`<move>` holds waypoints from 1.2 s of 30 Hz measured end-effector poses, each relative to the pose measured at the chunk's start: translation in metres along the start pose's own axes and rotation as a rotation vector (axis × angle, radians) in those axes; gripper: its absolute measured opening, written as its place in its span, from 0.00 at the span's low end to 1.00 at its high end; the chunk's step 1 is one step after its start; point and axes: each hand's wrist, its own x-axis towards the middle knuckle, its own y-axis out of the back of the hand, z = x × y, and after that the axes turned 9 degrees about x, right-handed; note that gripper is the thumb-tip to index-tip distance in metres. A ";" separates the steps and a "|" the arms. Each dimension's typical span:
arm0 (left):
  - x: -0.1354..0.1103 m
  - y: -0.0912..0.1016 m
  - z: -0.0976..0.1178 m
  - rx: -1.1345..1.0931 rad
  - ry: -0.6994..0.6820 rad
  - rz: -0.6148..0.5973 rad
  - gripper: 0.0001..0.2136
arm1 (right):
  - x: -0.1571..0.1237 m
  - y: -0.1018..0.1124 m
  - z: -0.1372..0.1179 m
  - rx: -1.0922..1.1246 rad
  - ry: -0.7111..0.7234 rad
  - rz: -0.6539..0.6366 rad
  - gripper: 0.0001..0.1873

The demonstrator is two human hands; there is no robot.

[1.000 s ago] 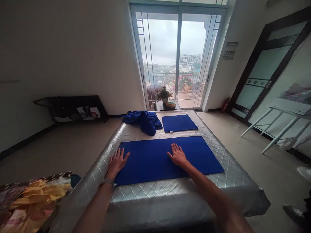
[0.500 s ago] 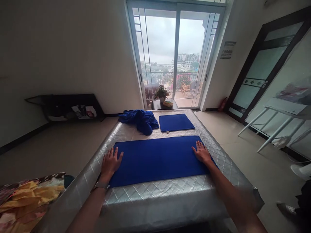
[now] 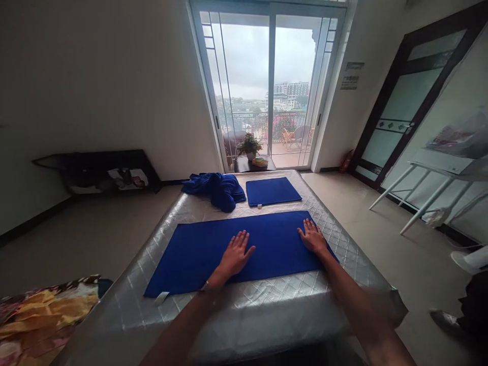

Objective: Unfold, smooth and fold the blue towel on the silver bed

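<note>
A long blue cloth (image 3: 190, 259), spread flat, lies across the silver quilted cover (image 3: 259, 305). My left hand (image 3: 235, 253) rests palm down near the middle of the cloth, fingers stretched out. Close to the cloth's right end, my right hand (image 3: 313, 236) lies flat with its fingers extended. A white tag (image 3: 162, 298) sticks out at the cloth's near left corner. Beyond it is a smaller blue folded cloth (image 3: 273, 191) with its own small tag. To the left of that one, a blue cloth (image 3: 219, 190) is bunched in a heap.
Yellow and patterned fabric (image 3: 46, 317) is piled at the lower left. A small dark table (image 3: 244, 165) with a potted plant (image 3: 250, 145) stands before the sliding glass door (image 3: 271, 91). At the right are a white stool (image 3: 430, 190) and a dark-framed door (image 3: 404, 112).
My left hand has moved right, from the cloth's left edge to near its middle, uncovering the white tag. My right hand stays at the right end. The view has shifted slightly.
</note>
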 end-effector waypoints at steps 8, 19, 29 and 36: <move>-0.034 -0.006 -0.033 0.024 0.151 -0.134 0.38 | 0.002 -0.005 0.003 0.000 0.008 0.024 0.39; -0.153 -0.011 -0.176 0.153 0.544 -0.002 0.40 | 0.005 -0.008 0.004 -0.030 0.017 0.030 0.38; -0.151 0.002 -0.160 0.060 0.580 0.071 0.43 | -0.025 0.011 -0.055 -0.083 0.047 0.185 0.30; -0.155 0.004 -0.161 0.057 0.514 0.097 0.40 | -0.101 -0.034 -0.178 0.156 0.484 -0.035 0.35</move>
